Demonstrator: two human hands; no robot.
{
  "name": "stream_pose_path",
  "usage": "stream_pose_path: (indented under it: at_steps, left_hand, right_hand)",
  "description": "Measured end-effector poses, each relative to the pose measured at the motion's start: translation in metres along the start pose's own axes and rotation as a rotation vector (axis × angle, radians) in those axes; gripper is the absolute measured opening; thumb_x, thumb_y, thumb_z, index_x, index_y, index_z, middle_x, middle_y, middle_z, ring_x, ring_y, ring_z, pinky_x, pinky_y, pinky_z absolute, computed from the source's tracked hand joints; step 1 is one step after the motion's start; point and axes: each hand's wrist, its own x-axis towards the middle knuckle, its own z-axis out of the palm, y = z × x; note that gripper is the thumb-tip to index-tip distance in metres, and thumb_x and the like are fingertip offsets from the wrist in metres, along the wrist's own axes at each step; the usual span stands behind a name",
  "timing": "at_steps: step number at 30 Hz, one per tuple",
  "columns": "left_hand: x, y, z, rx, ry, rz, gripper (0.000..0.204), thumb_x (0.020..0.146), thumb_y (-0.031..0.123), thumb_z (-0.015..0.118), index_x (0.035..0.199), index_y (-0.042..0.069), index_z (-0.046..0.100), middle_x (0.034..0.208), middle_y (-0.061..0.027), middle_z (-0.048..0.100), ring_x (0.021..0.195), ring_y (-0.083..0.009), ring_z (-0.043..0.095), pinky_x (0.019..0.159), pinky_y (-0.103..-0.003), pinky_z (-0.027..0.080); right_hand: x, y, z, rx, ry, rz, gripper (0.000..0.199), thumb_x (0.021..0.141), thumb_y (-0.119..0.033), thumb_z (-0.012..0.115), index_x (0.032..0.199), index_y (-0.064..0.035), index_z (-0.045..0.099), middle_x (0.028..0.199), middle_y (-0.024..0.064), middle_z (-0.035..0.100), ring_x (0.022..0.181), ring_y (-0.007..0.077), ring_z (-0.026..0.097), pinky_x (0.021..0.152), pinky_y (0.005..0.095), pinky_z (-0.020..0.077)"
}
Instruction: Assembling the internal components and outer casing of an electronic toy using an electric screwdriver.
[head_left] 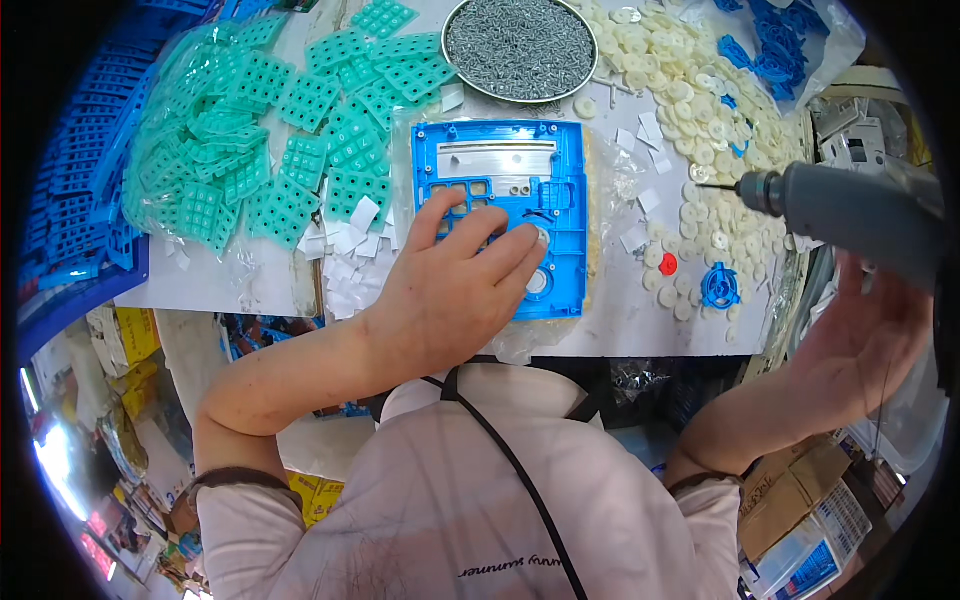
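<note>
Clearly central: a blue rectangular plastic casing, hollow side up, directly beneath the left grip. Left grip spread fairly wide, fingertips down on the casing. Right grip raised well to the right, at a grey cylindrical power screwdriver, bit pointing left; whether its fingers close round the tool, cannot tell. Beyond left grip: round metal bowl of silver screws. Left of that grip: turquoise rubber keypads. Between grips, on the white table: cream plastic discs, one red disc.
</note>
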Motion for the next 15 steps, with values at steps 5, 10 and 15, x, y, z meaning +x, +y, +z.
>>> stream_pose_path:
  at_steps: [5,10,15]
  left_hand:
    - [0.000,-0.009,0.001,-0.043,-0.007,0.067,0.039,0.081,0.017,0.074,0.119,0.007,0.070,0.121,-0.0024,0.063,0.112,-0.0214,0.057,0.109,-0.052,0.036]
    - [0.006,-0.018,-0.004,-0.065,-0.034,0.110,0.037,0.081,0.015,0.074,0.117,0.008,0.071,0.119,-0.0017,0.064,0.111,-0.0206,0.058,0.108,-0.051,0.037]
    - [0.011,-0.024,-0.004,-0.091,-0.046,0.143,0.037,0.080,0.014,0.074,0.116,0.009,0.071,0.119,-0.0015,0.064,0.112,-0.0209,0.059,0.106,-0.051,0.037]
  right_hand:
    - [0.036,0.014,0.040,-0.173,-0.289,-0.117,0.061,0.098,-0.042,0.063,0.137,0.0032,0.052,0.119,0.0167,0.065,0.102,0.0260,0.062,0.092,0.0420,0.0489]
    - [0.047,0.034,0.021,0.068,-0.532,0.027,0.067,0.097,-0.047,0.061,0.140,0.0032,0.049,0.117,0.0178,0.064,0.102,0.0278,0.062,0.092,0.0434,0.0488]
    - [0.046,0.034,0.009,0.112,-0.596,0.068,0.072,0.097,-0.051,0.058,0.144,0.0031,0.047,0.116,0.0189,0.064,0.101,0.0296,0.062,0.092,0.0449,0.0486]
